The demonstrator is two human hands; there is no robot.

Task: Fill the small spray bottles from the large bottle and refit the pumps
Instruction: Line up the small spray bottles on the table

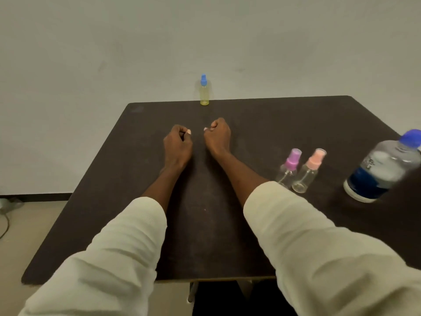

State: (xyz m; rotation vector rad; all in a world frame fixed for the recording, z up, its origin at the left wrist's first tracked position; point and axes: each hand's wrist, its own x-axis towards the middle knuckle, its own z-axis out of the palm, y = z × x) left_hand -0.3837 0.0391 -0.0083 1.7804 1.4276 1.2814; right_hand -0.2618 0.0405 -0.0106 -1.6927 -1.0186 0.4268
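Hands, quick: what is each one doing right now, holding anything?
Left hand: closed in a fist on the table, holding nothing.
Right hand: the same, fingers curled, empty.

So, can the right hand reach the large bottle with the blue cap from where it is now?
Probably yes. The right hand rests as an empty fist mid-table, and the large bottle stands to its right. Only the two small bottles stand between, nearer the forearm, easy to pass over.

Dim, even light; wide-angle bending at edges; large bottle (382, 167) blurred.
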